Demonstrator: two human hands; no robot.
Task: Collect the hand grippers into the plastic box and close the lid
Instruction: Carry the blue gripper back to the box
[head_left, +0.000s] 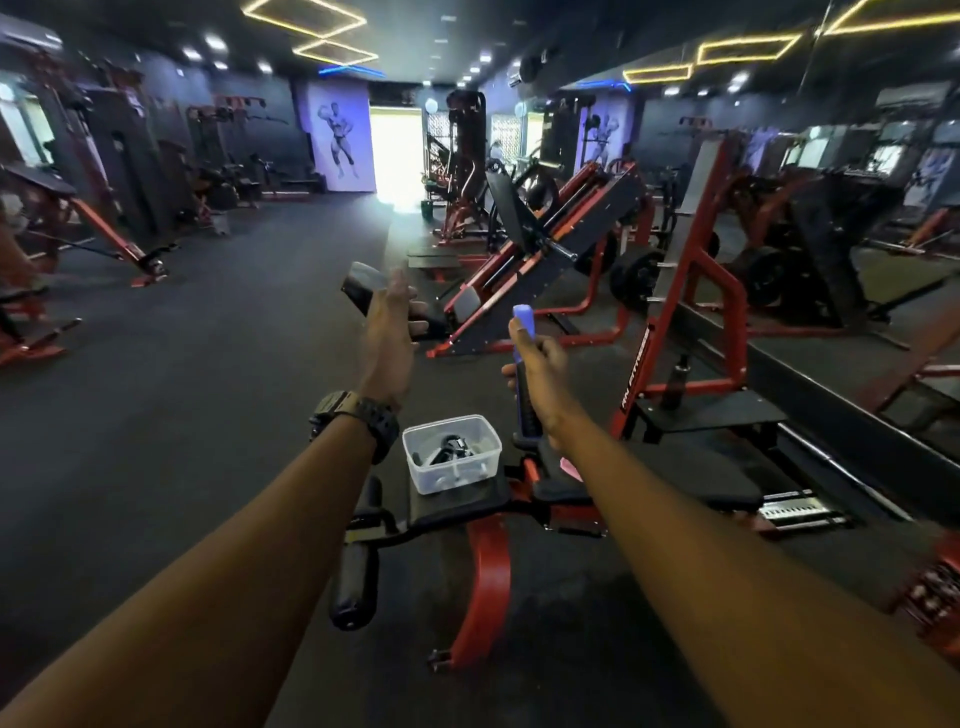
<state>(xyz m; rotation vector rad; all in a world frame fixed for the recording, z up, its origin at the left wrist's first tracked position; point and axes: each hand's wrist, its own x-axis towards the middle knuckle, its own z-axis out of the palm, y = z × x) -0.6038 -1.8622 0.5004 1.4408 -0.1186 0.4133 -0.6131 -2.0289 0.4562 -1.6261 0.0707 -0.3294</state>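
The plastic box (451, 453) sits open below and between the hands, some grippers (451, 448) already inside. The left hand (387, 340) holds the clear lid (363, 291); the right hand (540, 371) grips a blue-and-black hand gripper (522, 364). That one probably goes in next, then the lid.

Both arms reach straight out ahead, elbows nearly locked. Left hand (387, 338) is raised with fingers extended upward, thumb wrapping a dark object (a black watch on that wrist). Right hand (540, 376), back toward the camera, grips a blue-tipped handle, fingers curled around it.
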